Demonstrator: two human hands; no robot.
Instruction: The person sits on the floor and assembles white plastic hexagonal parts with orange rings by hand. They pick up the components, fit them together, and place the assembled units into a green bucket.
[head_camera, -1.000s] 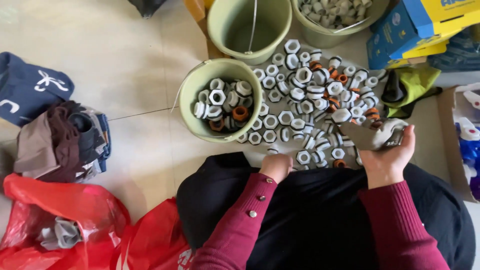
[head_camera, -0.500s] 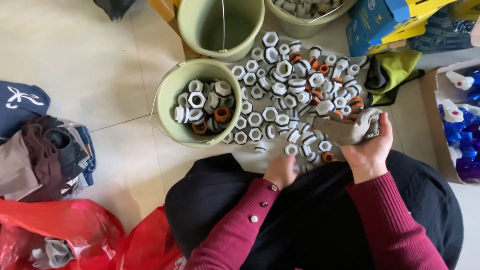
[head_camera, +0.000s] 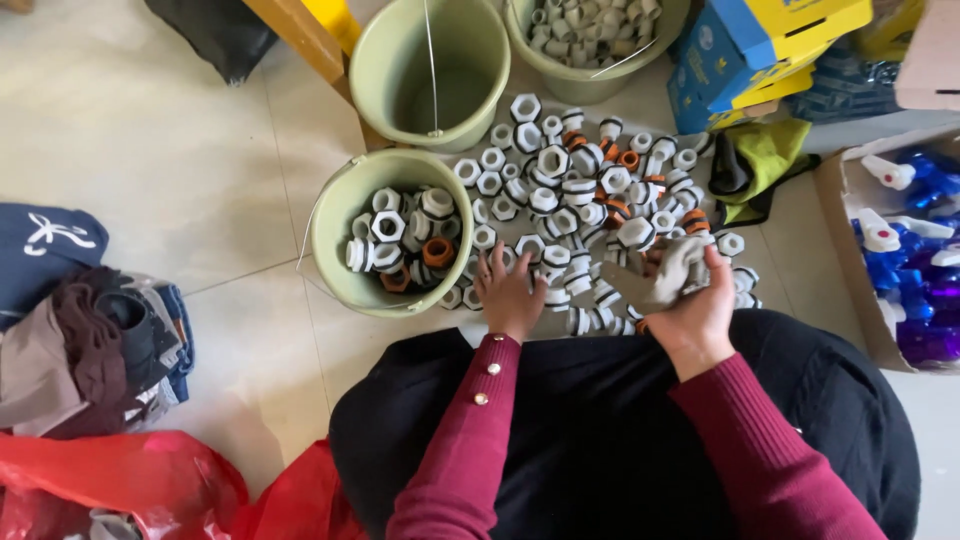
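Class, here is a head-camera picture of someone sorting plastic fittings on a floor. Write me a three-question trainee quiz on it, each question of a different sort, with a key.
1. True or false: the left hand rests on the fittings spread on the floor.
2. Which bucket holds no fittings? A) the near bucket beside the left hand B) the middle bucket with the wire handle C) the far bucket
3. Fill in: the right hand grips a grey ____.

Key: 1 true; 2 B; 3 cloth.
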